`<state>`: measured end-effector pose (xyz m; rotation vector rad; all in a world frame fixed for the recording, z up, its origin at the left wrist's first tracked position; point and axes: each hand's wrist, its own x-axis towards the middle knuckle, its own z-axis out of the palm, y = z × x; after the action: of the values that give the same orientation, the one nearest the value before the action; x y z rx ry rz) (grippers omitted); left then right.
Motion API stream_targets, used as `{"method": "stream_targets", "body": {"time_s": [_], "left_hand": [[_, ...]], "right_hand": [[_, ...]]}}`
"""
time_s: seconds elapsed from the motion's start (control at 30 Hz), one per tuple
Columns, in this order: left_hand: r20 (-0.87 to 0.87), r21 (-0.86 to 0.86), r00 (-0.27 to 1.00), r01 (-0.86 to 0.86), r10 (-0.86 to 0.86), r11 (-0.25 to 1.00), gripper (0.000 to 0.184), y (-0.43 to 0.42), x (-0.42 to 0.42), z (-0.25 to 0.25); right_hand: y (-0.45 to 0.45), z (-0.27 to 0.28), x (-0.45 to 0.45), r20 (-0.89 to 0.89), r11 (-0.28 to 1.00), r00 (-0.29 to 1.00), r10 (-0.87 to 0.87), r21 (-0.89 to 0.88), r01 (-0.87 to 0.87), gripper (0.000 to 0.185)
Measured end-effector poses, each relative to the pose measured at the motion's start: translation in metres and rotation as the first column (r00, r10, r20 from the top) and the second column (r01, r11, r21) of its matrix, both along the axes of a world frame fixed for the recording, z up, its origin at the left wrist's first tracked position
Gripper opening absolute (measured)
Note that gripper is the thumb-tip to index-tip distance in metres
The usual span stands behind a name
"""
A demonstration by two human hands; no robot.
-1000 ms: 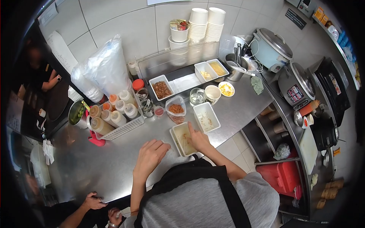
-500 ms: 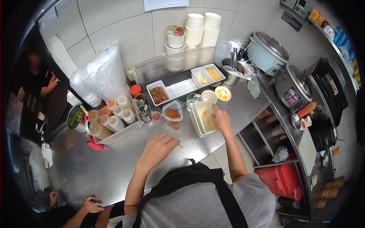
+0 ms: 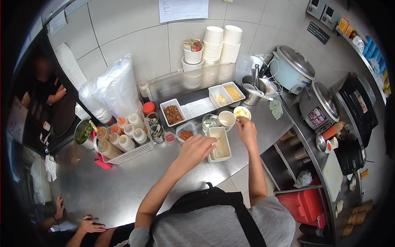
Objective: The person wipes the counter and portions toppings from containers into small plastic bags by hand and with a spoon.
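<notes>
A white rectangular tub (image 3: 225, 155) with a pale residue inside stands on the steel counter in front of me. My left hand (image 3: 196, 150) is over its left side, fingertips drawn together; what they hold, if anything, is too small to make out. Beyond the tub's right corner, my right hand (image 3: 247, 131) has its fingers pinched near a paper cup (image 3: 226, 119) and a small bowl of yellow and white food (image 3: 242, 111). Whatever is in that pinch is unclear. Close to my left fingers sits a clear bag of orange-brown crumbs (image 3: 186, 133), partly covered by the hand.
Squeeze bottles fill a white basket (image 3: 131, 153) on the left. Behind the tub is a tray with a box of brown food (image 3: 172, 112) and boxes of yellow pieces (image 3: 233, 92). Rice cookers (image 3: 292, 68) stand right. Another person's hand (image 3: 91, 224) rests at the lower left edge.
My left hand has moved right and forward, over the tub. My right hand has left the tub's right edge for the cup and bowl. The view has tilted up slightly.
</notes>
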<state>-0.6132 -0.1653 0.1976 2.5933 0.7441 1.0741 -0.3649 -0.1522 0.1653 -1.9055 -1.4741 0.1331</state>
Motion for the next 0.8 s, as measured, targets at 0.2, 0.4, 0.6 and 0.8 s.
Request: {"method": "stream_targets", "body": {"time_s": [0.2, 0.4, 0.6, 0.8], "left_hand": [[0.844, -0.018, 0.496, 0.403, -0.202, 0.915, 0.023, -0.096, -0.059, 0.131], [0.910, 0.178, 0.194, 0.617, -0.367, 0.766, 0.024, -0.166, -0.088, 0.188], [0.888, 0.042, 0.359, 0.561, -0.288, 0.827, 0.026, -0.190, -0.128, 0.190], [0.908, 0.041, 0.408, 0.132, -0.093, 0.990, 0.046, -0.123, -0.150, 0.115]], "right_hand": [[0.137, -0.051, 0.008, 0.309, 0.988, 0.941, 0.142, 0.018, -0.155, 0.022], [0.235, -0.107, 0.019, 0.434, 0.954, 0.886, 0.161, -0.297, -0.028, 0.032], [0.247, -0.085, 0.021, 0.291, 0.946, 0.939, 0.185, -0.311, -0.090, 0.024], [0.153, 0.025, -0.054, 0.090, 0.817, 0.813, 0.575, -0.019, -0.576, 0.015]]}}
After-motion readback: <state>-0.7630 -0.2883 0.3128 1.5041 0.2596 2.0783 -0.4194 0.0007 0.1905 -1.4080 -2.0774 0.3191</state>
